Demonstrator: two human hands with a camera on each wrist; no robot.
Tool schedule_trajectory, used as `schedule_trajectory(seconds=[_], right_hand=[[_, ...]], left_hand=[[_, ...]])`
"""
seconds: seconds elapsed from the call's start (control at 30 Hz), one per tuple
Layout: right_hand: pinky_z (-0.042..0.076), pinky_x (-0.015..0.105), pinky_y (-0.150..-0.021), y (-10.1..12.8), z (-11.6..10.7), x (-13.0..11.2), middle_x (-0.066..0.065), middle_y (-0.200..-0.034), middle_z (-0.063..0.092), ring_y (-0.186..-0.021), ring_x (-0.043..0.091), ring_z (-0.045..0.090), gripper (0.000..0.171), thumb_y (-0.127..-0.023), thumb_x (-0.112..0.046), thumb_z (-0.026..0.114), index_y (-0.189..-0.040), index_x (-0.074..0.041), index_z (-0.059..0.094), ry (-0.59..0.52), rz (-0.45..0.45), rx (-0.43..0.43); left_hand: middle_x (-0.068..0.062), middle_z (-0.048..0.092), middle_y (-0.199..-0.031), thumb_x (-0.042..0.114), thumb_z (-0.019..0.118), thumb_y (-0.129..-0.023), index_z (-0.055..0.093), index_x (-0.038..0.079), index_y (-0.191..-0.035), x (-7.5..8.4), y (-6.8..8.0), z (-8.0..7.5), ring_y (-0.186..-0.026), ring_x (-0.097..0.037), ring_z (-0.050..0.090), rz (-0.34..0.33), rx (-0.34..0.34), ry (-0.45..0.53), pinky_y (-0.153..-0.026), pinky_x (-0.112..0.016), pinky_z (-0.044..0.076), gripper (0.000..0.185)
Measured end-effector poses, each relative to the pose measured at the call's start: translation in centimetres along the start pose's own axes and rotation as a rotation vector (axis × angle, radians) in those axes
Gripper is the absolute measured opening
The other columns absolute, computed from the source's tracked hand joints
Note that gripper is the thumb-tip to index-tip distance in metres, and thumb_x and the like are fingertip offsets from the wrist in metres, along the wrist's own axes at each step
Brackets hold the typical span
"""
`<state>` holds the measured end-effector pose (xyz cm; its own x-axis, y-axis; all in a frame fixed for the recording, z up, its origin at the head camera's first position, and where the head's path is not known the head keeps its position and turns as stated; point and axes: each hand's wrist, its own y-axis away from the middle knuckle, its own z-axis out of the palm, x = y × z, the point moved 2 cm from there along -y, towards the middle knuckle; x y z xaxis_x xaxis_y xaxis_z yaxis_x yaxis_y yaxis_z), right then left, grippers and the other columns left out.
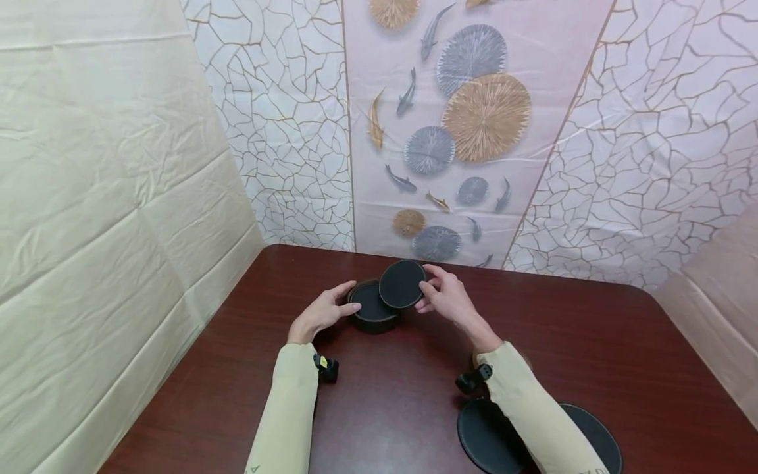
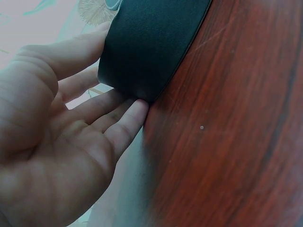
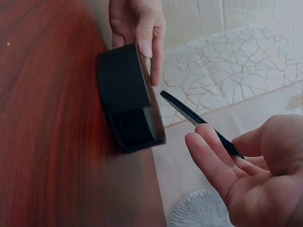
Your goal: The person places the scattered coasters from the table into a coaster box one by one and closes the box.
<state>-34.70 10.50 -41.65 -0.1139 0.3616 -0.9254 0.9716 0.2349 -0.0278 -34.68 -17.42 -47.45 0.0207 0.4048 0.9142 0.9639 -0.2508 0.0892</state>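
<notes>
Even, soft light; wrist views blurred, head view edge-warped.

Round black holder [image 1: 373,316] upright on dark red table [image 1: 414,408], far centre – open slot in its side wall. 1 thin black disc [image 1: 402,284] above its right rim, tilted – lifted clear.
</notes>
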Motion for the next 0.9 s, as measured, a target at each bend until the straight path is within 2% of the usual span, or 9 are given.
schedule_trajectory(seconds=[0.23, 0.5, 0.7, 0.9], right_hand=[[0.058, 0.051, -0.074, -0.3, 1.9, 0.0, 0.022, -0.093, 0.068, -0.066, 0.022, 0.072, 0.054, -0.101, -0.009, 0.053, -0.151, -0.007, 0.034, -0.035, -0.001, -0.017], [0.059, 0.050, -0.073, -1.0, 3.1, 0.5, 0.023, -0.092, 0.067, -0.066, 0.025, 0.071, 0.053, -0.100, -0.009, 0.054, -0.150, -0.008, 0.037, -0.057, 0.004, 0.002], [0.059, 0.048, -0.071, -1.3, 3.9, 0.7, 0.020, -0.090, 0.068, -0.064, 0.021, 0.071, 0.052, -0.100, -0.010, 0.054, -0.150, -0.009, 0.038, -0.028, 0.015, 0.000], [0.059, 0.045, -0.064, -1.1, 4.5, 0.6, 0.016, -0.091, 0.072, -0.069, 0.027, 0.071, 0.050, -0.099, -0.013, 0.057, -0.147, -0.008, 0.043, 0.072, 0.005, -0.014]], left_hand=[[-0.006, 0.043, -0.153, 0.027, 0.068, -0.093, 0.038, 0.020, -0.153, 0.0, 0.0, -0.1, -0.145, -0.025, 0.036, 0.000, 0.007, 0.000, -0.116, -0.046, 0.032, 0.067], [-0.005, 0.044, -0.153, 0.027, 0.069, -0.092, 0.038, 0.021, -0.152, 0.1, -0.2, 0.2, -0.144, -0.025, 0.038, 0.006, -0.001, 0.012, -0.114, -0.046, 0.035, 0.068], [-0.005, 0.045, -0.152, 0.025, 0.070, -0.092, 0.040, 0.022, -0.151, 0.2, -0.2, 0.1, -0.144, -0.025, 0.038, -0.003, 0.007, 0.023, -0.114, -0.046, 0.035, 0.067], [-0.005, 0.042, -0.155, 0.026, 0.070, -0.092, 0.039, 0.022, -0.152, 0.2, 0.0, 0.1, -0.145, -0.026, 0.037, -0.007, 0.010, 0.017, -0.114, -0.046, 0.036, 0.068]])
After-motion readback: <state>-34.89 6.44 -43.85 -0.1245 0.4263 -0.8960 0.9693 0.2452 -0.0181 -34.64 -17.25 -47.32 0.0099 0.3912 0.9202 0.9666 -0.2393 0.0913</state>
